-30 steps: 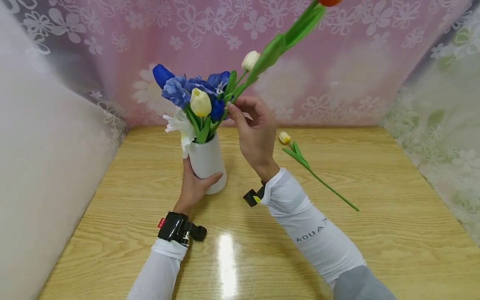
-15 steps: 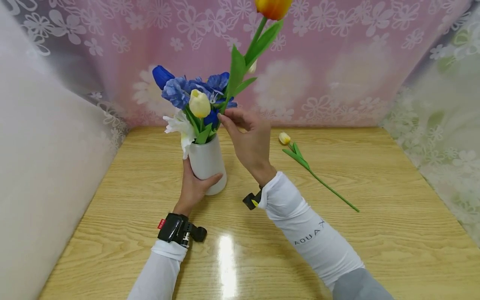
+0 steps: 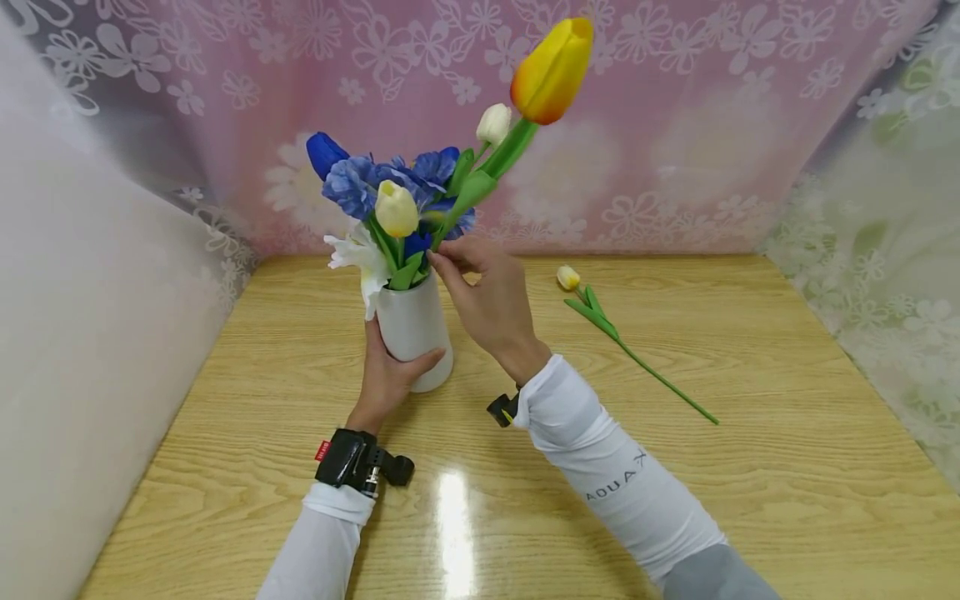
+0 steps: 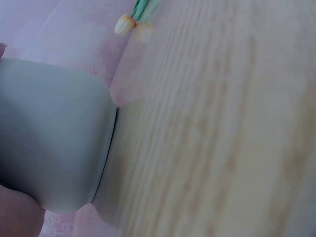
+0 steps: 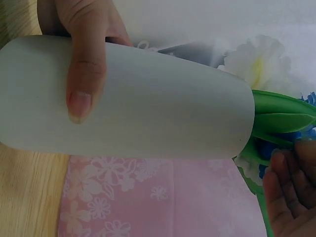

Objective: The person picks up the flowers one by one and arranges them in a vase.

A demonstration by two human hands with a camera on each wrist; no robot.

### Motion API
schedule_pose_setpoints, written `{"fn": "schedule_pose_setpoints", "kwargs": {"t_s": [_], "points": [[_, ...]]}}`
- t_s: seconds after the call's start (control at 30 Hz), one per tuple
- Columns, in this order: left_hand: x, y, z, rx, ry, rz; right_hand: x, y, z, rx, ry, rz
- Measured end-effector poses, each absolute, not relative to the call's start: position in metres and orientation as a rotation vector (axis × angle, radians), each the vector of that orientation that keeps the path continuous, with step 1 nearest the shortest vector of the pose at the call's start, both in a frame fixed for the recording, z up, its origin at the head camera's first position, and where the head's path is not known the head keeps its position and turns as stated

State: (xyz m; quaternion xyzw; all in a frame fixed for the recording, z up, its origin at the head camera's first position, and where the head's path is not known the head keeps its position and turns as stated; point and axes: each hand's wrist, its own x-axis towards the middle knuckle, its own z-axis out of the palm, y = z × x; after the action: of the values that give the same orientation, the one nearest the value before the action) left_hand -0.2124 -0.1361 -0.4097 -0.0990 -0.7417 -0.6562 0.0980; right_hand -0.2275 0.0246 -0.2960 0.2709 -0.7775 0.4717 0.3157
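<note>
A white vase (image 3: 412, 325) stands on the wooden table, gripped low on its side by my left hand (image 3: 384, 377); in the right wrist view the left thumb (image 5: 88, 84) lies across it. My right hand (image 3: 491, 304) pinches the stem of a yellow-orange tulip (image 3: 552, 73) close above the vase's mouth. That tulip leans up to the right, its lower stem end hidden behind the fingers and leaves. Around it in the vase are a cream tulip (image 3: 397, 208), a white tulip (image 3: 494, 125), blue flowers (image 3: 351, 187), a blue tulip (image 3: 326, 155) and a drooping white flower (image 3: 362, 260).
A single pale yellow tulip (image 3: 615, 333) lies on the table (image 3: 750, 500) to the right of the vase. Behind the table hangs a pink floral curtain (image 3: 637, 158), with pale cloth on both sides.
My right hand has come down and left toward the vase's mouth, lowering the yellow-orange tulip so its whole bloom shows. The left hand and vase have hardly moved.
</note>
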Motion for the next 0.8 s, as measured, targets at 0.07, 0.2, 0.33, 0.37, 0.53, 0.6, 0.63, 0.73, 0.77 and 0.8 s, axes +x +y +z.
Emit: {"fn": "schedule_pose_setpoints", "kwargs": {"t_s": [0.07,0.2,0.33,0.37,0.53,0.6,0.63,0.73,0.77,0.8], "points": [[-0.212,-0.136,-0.409,-0.296,-2.196,-1.940,-0.226,0.026,-0.295,0.727,-2.077,1.198],[-0.212,-0.135,-0.409,-0.298,-2.196,-1.940,-0.224,0.029,-0.292,0.755,-2.163,1.086],[-0.212,-0.135,-0.408,-0.299,-2.193,-1.947,-0.222,0.031,-0.286,0.781,-2.257,1.015],[-0.212,-0.136,-0.408,-0.298,-2.193,-1.946,-0.221,0.031,-0.284,0.779,-2.287,1.004],[-0.212,-0.136,-0.409,-0.300,-2.189,-1.949,-0.220,0.029,-0.279,0.771,-2.458,0.965],[-0.213,-0.136,-0.409,-0.310,-2.181,-1.954,-0.221,0.027,-0.278,0.754,-2.509,0.970],[-0.213,-0.136,-0.409,-0.315,-2.177,-1.958,-0.222,0.026,-0.278,0.743,-2.531,0.965],[-0.213,-0.136,-0.410,-0.327,-2.167,-1.974,-0.223,0.025,-0.280,0.705,-2.575,0.963],[-0.213,-0.136,-0.411,-0.329,-2.164,-1.982,-0.224,0.025,-0.281,0.698,-2.574,0.988],[-0.213,-0.136,-0.411,-0.328,-2.163,-1.987,-0.224,0.026,-0.283,0.695,-2.577,1.022]]}}
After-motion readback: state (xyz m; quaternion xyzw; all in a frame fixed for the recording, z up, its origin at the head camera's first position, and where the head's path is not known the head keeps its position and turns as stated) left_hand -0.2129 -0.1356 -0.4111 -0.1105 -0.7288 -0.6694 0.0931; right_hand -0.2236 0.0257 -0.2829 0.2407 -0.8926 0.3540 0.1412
